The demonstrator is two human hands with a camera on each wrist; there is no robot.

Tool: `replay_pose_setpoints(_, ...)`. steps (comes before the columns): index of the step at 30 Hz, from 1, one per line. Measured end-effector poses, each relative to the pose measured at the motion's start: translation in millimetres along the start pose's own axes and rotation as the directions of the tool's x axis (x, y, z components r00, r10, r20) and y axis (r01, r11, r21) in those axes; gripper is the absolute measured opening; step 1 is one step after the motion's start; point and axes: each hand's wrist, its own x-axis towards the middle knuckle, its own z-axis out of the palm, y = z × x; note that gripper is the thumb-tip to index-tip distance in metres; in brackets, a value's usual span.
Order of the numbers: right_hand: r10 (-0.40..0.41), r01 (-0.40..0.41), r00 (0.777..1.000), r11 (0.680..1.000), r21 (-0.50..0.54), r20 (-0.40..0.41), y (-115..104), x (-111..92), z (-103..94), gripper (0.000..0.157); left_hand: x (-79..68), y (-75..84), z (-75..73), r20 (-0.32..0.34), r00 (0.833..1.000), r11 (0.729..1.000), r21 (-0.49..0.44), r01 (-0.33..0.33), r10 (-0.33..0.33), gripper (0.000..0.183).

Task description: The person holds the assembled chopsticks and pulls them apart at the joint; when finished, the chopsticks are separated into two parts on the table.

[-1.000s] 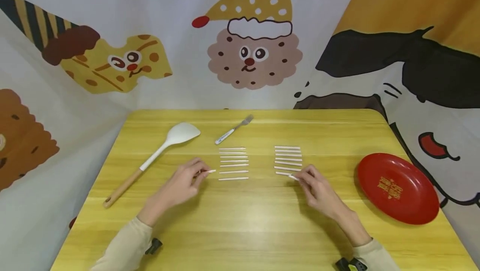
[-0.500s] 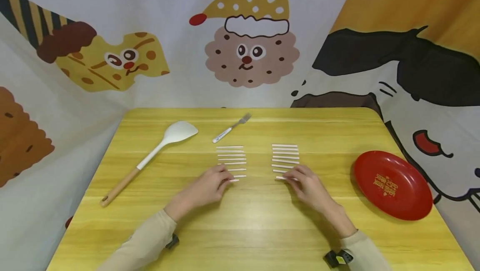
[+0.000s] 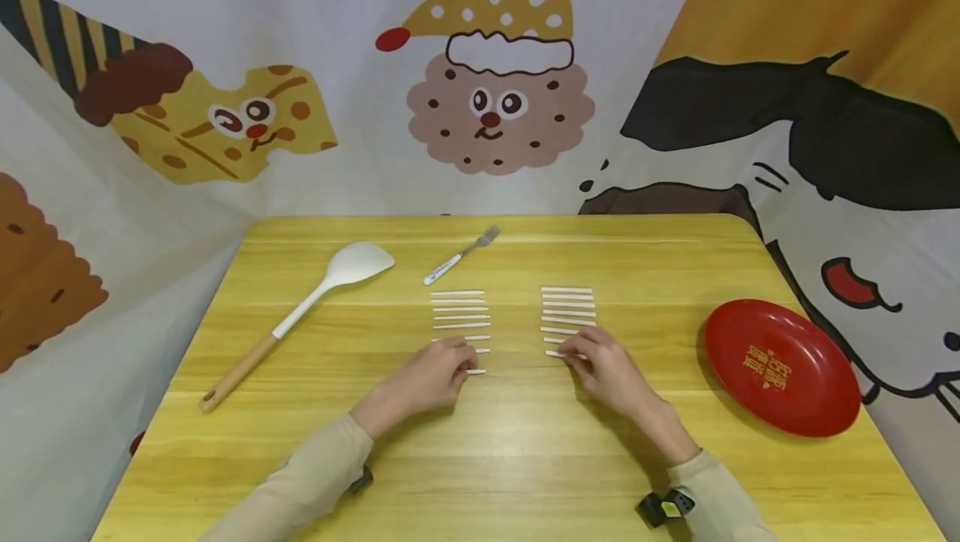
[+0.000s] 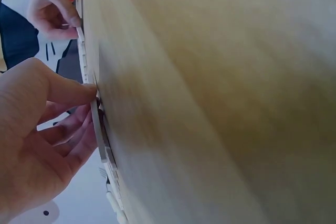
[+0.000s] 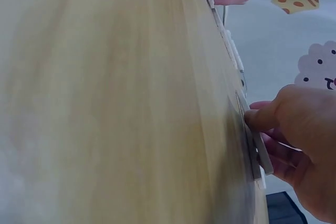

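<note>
Two columns of thin white sticks lie crosswise on the table: a left column [image 3: 461,308] and a right column [image 3: 567,302]. My left hand [image 3: 423,375] is at the near end of the left column, thumb and fingers pinching a white stick [image 3: 476,372] at table level. In the left wrist view that stick [image 4: 97,124] runs past the thumb tip. At the near end of the right column, my right hand [image 3: 615,371] pinches another white stick [image 3: 552,353], partly hidden under the fingers. Its length [image 5: 254,153] shows beside the thumb in the right wrist view.
A white spatula [image 3: 360,264] with a wooden handle lies at the left. Behind the left column is a small fork [image 3: 461,256]. A red oval plate [image 3: 817,367] rests at the right. A printed cloth [image 3: 360,142] hangs behind the wooden table [image 3: 510,475].
My left hand has moved right with its stick, to the near end of the left column. The right hand has brought its stick level, in line with the right column. The view has shifted slightly.
</note>
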Motion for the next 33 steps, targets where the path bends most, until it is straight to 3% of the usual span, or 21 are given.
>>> replay_pose_setpoints(5, -0.018, 0.018, 1.0, 1.0, -0.019, -0.001, 1, 0, 1.9, 0.018, 2.6, 0.7, 0.7, -0.001, 1.0, 1.0, 0.017, 0.021, -0.021, 0.012)
replay_pose_setpoints(18, 0.024, -0.023, 0.999, 0.998, -0.052, 0.03, 4, 5, 3.1, 0.015, 10.4, -4.4, 3.2, -0.031, 0.998, 0.998, 0.046, 0.051, -0.05, 0.011)
replay_pose_setpoints(33, -0.009, 0.009, 1.0, 0.999, -0.036, -0.003, 5, 6, 1.0, 0.013, 13.4, -5.6, 1.8, -0.012, 0.999, 0.999, 0.012, 0.044, -0.044, 0.015)
